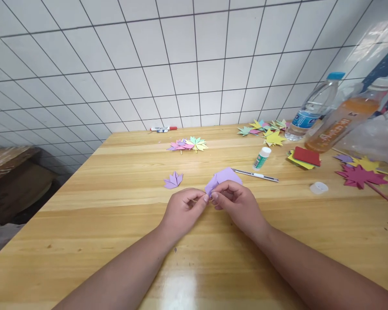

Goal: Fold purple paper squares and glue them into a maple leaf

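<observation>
Both hands meet at a small folded piece of purple paper (210,188) in the middle of the table. My left hand (186,209) pinches its lower left edge between thumb and forefinger. Close beside it, my right hand (237,204) is closed on the same paper, with thumb and fingers bent; part of the paper is hidden behind them. Behind the right hand lies more purple paper (228,174); whether it is a separate sheet I cannot tell. A folded purple paper leaf (173,180) lies to the left of my hands. A pen (255,174) rests just beyond the right hand.
An upright glue stick (261,158), its cap (319,187) and a stack of coloured paper (305,156) lie to the right. Paper leaves (187,144) lie farther back, near a marker (163,128). A water bottle (310,110) and an orange drink bottle (345,118) stand by the tiled wall.
</observation>
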{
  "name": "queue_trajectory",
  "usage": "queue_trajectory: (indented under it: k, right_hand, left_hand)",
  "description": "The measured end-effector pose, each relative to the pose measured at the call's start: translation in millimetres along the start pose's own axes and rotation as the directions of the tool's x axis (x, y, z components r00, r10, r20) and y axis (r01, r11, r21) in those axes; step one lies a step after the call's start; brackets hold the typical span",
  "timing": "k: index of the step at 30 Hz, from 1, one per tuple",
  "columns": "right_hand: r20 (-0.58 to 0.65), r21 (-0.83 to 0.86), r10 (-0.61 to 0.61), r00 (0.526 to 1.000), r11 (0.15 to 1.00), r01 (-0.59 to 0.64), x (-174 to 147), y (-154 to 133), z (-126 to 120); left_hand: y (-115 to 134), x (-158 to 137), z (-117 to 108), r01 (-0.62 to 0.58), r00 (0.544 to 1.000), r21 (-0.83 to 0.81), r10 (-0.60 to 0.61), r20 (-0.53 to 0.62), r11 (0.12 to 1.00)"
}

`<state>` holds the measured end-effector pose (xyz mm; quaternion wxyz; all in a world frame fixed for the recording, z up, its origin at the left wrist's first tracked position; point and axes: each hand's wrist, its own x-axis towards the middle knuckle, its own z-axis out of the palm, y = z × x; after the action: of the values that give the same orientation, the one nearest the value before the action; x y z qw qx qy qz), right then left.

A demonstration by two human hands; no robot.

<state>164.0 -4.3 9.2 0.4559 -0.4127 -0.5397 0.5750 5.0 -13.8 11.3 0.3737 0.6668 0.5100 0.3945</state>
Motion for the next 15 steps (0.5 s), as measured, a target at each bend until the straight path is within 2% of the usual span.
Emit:
queue_trajectory:
  k: [4, 8, 15]
  right_hand:
    - [-0.02, -0.054, -0.044, 0.999, 0.998, 0.043, -1.3, -2.1, 0.8]
    - [-0.033, -0.006, -0.025, 0.999, 1.0, 0.025, -0.4, -1.9, 1.4]
    - [-0.033, -0.053, -0.05, 0.998, 0.997, 0.048, -0.8, 0.4, -0.3]
  left_hand:
    - [-0.1, 0.0, 0.1, -0.034, 0.999, -0.066, 0.036, 0.018, 0.997]
    - [-1.1, -0.5, 1.9, -0.071, 0.997, -0.083, 0.073, 0.025, 0.994]
    - [-3.3, -0.3, 5.1, -0.004, 0.995, -0.179, 0.022, 0.099, 0.984]
